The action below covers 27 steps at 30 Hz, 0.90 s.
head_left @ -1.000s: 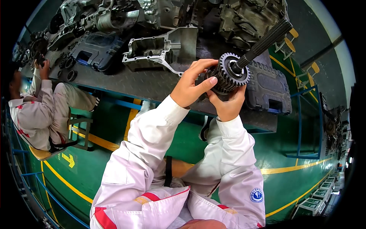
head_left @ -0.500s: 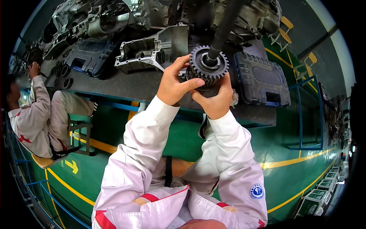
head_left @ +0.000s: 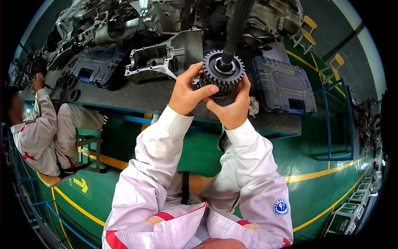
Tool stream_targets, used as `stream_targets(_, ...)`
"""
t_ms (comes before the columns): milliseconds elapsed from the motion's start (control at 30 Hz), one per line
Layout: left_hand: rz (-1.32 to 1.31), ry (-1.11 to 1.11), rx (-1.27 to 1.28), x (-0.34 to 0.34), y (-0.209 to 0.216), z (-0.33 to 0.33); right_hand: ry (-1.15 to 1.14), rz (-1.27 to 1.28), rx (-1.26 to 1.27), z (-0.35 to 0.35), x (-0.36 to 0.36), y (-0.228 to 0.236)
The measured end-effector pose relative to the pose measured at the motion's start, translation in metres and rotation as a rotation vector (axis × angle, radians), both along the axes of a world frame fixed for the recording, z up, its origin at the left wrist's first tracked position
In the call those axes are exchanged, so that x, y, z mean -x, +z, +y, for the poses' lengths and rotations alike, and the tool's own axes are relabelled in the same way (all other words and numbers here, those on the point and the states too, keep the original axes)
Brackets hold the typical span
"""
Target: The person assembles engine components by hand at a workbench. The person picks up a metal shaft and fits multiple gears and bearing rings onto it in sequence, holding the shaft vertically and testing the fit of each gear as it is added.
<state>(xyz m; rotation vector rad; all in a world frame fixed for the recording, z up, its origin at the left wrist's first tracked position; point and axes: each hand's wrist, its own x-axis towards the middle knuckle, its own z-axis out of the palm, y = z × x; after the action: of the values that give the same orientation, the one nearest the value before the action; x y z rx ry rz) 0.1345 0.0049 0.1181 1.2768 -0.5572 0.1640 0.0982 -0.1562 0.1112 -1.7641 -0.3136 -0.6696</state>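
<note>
Both my hands are wrapped round a dark steel gear shaft (head_left: 224,79), held upright over the near edge of the workbench. A toothed gear sits at its upper part, and a long splined end rises from the gear's centre. My left hand (head_left: 187,92) grips the left side, thumb across the front below the teeth. My right hand (head_left: 233,108) holds the right side, its fingers reaching behind the gear. The shaft's lower end and some fingertips are hidden. Just left of the gear, an open metal gearbox housing (head_left: 151,60) lies on the bench.
Dark plastic tool cases lie right (head_left: 284,85) and left (head_left: 96,64) on the metal workbench (head_left: 137,101). Large transmission castings (head_left: 265,20) stand along its back. A crumpled clear plastic bag (head_left: 253,106) is beside my right hand. A seated co-worker (head_left: 39,128) works at the far left.
The shaft's splined upper end has tilted a little to the left, and the gear with my hands has shifted slightly left. My grip looks the same.
</note>
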Motion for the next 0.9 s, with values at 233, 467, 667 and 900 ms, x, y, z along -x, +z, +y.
stream_targets(233, -0.026, 0.022, -0.044, 0.000, -0.001, 0.000, 0.027, -0.029, 0.013, -0.004, 0.001, -0.004)
stream_targets(467, 0.019, -0.041, 0.032, 0.003, 0.004, 0.000, 0.002, -0.051, 0.063, -0.004, 0.007, 0.007)
stream_targets(667, 0.031, -0.049, 0.053, 0.004, 0.005, 0.001, 0.012, -0.032, 0.059, -0.001, 0.007, 0.009)
stream_targets(900, 0.085, -0.041, 0.042, 0.007, 0.005, -0.001, 0.007, -0.002, 0.033, -0.001, 0.005, 0.004)
